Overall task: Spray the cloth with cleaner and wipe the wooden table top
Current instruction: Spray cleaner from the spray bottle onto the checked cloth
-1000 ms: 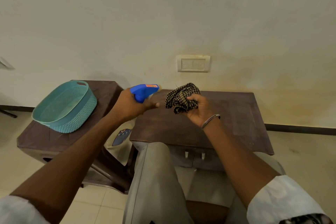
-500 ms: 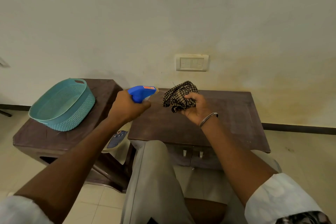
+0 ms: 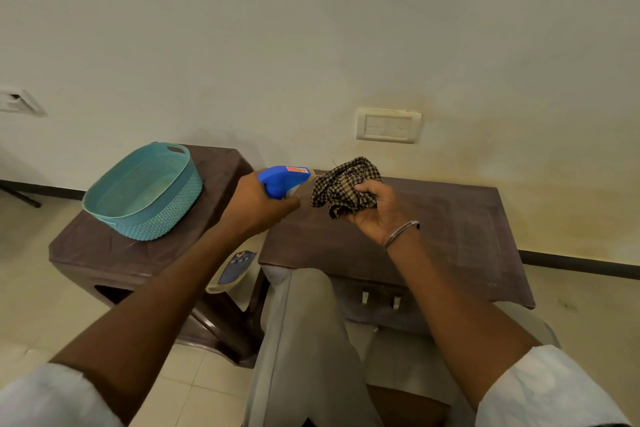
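Note:
My left hand (image 3: pixel 258 206) grips a spray bottle with a blue trigger head (image 3: pixel 281 178); its nozzle points right at the cloth, a hand's width away. The bottle's body hangs below my wrist, partly hidden (image 3: pixel 232 270). My right hand (image 3: pixel 375 210) holds a bunched black-and-tan checked cloth (image 3: pixel 344 185) above the dark wooden table top (image 3: pixel 460 236). A metal bangle sits on my right wrist.
A second dark table (image 3: pixel 90 253) stands to the left with a teal plastic basket (image 3: pixel 142 192) on it. A wall with a switch plate (image 3: pixel 388 125) rises right behind both tables. My knees in grey trousers press against the table's front edge.
Both hands have stayed close together over the table. My index finger now stretches out along the trigger again, after being curled half a second ago. The view has shifted slightly.

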